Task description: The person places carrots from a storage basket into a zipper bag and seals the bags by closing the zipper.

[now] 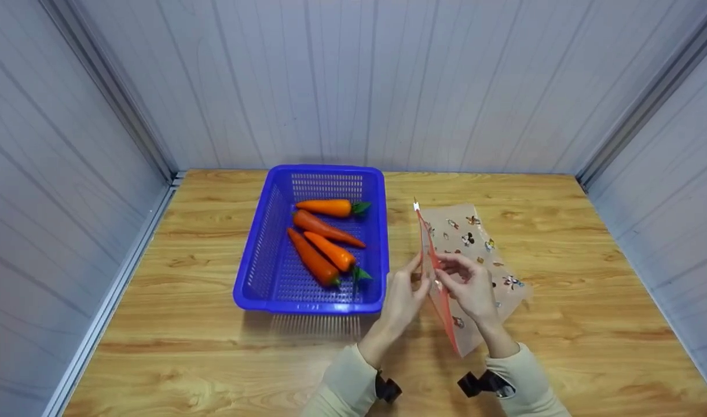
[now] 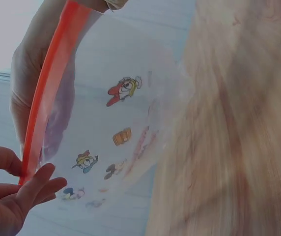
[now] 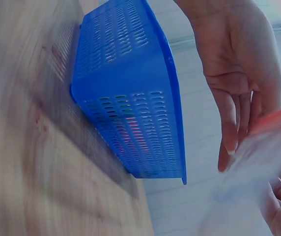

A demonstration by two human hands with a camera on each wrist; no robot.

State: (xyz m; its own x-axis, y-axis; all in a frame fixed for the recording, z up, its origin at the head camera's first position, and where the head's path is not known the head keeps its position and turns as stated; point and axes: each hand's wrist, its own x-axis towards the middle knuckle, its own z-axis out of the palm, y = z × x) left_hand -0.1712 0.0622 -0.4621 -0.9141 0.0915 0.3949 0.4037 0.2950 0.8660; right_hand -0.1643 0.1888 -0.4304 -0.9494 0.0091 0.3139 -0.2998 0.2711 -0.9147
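Note:
A translucent zip bag point(image 1: 475, 243) with cartoon prints and an orange-red top strip point(image 2: 49, 93) stands partly raised from the table, its mouth edges parted. My left hand point(image 1: 402, 295) pinches the left edge of the mouth. Opposite it, my right hand point(image 1: 472, 286) pinches the right edge between thumb and fingers. A small white slider point(image 1: 416, 206) sits at the strip's far end. Left of my hands, a blue plastic basket point(image 1: 311, 307) holds several carrots point(image 1: 325, 207), some with green tops. The bag's inside is mostly hidden in the head view.
The wood-grain table point(image 1: 173, 324) is enclosed by pale panels point(image 1: 341, 81) at the back and both sides. The basket's right wall stands close beside my left hand. Bare tabletop shows right of the bag and left of the basket.

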